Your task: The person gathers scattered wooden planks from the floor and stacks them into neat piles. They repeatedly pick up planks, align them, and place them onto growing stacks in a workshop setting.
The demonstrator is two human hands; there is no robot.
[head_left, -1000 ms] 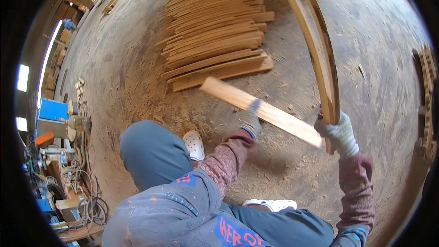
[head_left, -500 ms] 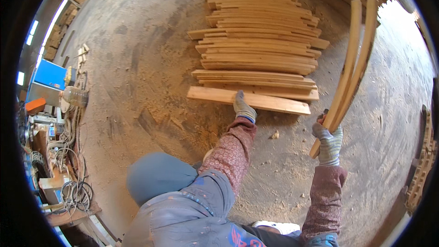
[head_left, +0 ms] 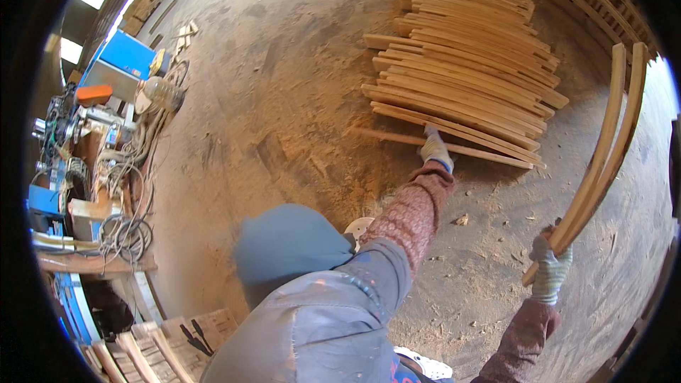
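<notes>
A stack of pale wooden slats (head_left: 475, 64) lies on the floor ahead of me, its long pieces side by side. My left hand (head_left: 435, 150), in a light knit glove, grips a single wooden slat (head_left: 489, 157) around its middle at the stack's near edge. That slat sits at a slant, its left end apart from the stack and its right end close to it. To the right, my gloved right hand (head_left: 552, 269) is closed around the lower part of two long wooden slats (head_left: 600, 150), which stand up steeply and splay a little at the top.
At the left is a bench with blue boxes (head_left: 128, 53), an orange object (head_left: 93, 94), a clear plastic jug (head_left: 163, 93) and coiled cables (head_left: 124, 237). Wooden pallets (head_left: 603, 0) stand at the far right. Sawdust and wood scraps (head_left: 462, 220) litter the concrete floor (head_left: 248, 106).
The view has swung left, so the stack appears further right. The slat under my left hand has tipped from its broad face to a thin edge. My right hand still holds its two slats.
</notes>
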